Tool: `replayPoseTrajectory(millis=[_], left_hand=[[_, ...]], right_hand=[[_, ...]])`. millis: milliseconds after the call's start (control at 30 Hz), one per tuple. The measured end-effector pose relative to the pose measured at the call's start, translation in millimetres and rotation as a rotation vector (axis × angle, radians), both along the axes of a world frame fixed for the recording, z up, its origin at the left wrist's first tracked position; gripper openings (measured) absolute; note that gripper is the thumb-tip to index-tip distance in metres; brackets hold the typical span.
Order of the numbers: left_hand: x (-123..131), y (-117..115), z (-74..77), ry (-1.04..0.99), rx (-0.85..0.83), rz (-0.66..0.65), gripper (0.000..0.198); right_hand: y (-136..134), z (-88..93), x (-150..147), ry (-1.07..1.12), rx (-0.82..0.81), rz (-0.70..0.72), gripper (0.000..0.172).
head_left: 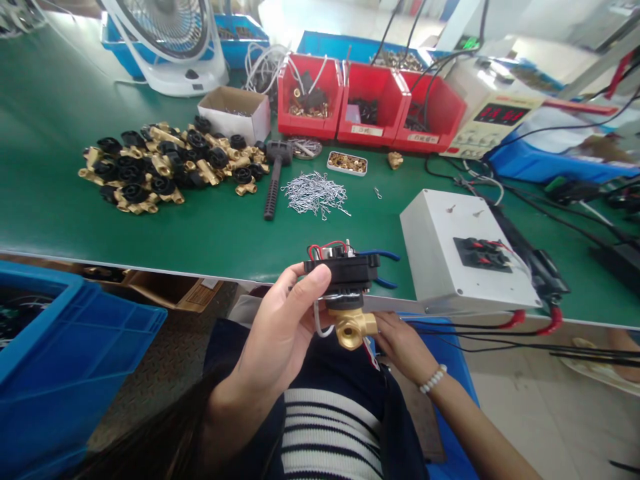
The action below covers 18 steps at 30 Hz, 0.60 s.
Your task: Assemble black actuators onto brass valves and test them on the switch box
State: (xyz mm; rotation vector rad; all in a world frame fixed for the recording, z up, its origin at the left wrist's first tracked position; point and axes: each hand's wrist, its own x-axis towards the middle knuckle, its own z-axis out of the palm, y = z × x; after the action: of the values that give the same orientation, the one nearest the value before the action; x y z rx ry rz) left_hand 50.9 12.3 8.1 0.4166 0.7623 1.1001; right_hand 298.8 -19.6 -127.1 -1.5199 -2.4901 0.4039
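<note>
My left hand (280,333) grips a valve assembly (345,293), thumb on its black plastic top with red and black wires; its brass body points at me. My right hand (400,343), with a white bead bracelet on the wrist, holds the brass body from the right side, fingers closed on it. I hold the part over my lap, just in front of the green table edge (200,263). A pile of similar brass and black valves (170,163) lies on the table at the left.
A white box with terminals (465,250) sits to the right of my hands. A heap of metal clips (315,193), a black mallet (276,173), red bins (370,103), a power supply (493,110), a fan (170,40) and blue crates (60,360) are around.
</note>
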Motion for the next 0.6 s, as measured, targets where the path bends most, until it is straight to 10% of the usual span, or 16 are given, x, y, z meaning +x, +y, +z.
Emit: replayPoseTrajectory(millis=[600], left_hand=[[-2,2,-0.7,0.01,0.048,0.008,0.043]], right_hand=[[-1,-27.3,6,0.019,-0.025,0.015,0.027]])
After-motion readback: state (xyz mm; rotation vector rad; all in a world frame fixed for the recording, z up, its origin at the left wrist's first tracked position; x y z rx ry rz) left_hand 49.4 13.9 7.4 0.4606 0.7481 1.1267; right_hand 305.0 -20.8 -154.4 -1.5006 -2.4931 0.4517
